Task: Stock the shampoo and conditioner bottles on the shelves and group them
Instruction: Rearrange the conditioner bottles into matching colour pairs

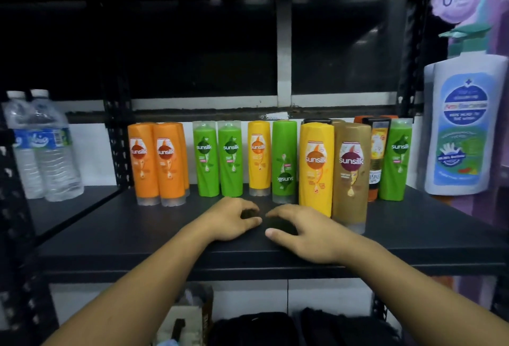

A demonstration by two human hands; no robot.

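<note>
The shampoo and conditioner bottles are lined up along the back of the black shelf (115, 238). The big yellow bottle (316, 169) is used here as the marker, and "sunsilk" can be read on it.

Just right of it a gold-brown bottle (350, 172) is stood, also marked "sunsilk". Further right an orange tube (378, 152) with a dark cap is seen, but its words are too blurry to be read. After that comes one green bottle (396, 158).

Just left of the marker a green bottle with its label upside down (285, 161) is stood. Further left a small yellow bottle (259, 157), two green bottles (217, 158) and orange bottles (155, 164) are found, all marked "sunsilk". Far to the right a white pump bottle (465, 125) is seen, with "KIDS HEAD TO TOE WASH" on it. Far to the left two water bottles (46, 147) are kept.

The left hand (234, 219) and the right hand (305, 232) are laid on the shelf, just in front of the marker and a little left. The fingers are loosely bent and nothing is held.

The bottles are probably smooth, hard and a bit slippery. The big ones are likely heavier. They are tall and thin, so they could be tipped easily. Each is best held round its middle. The green ones are split up, so sorting is not yet done.
</note>
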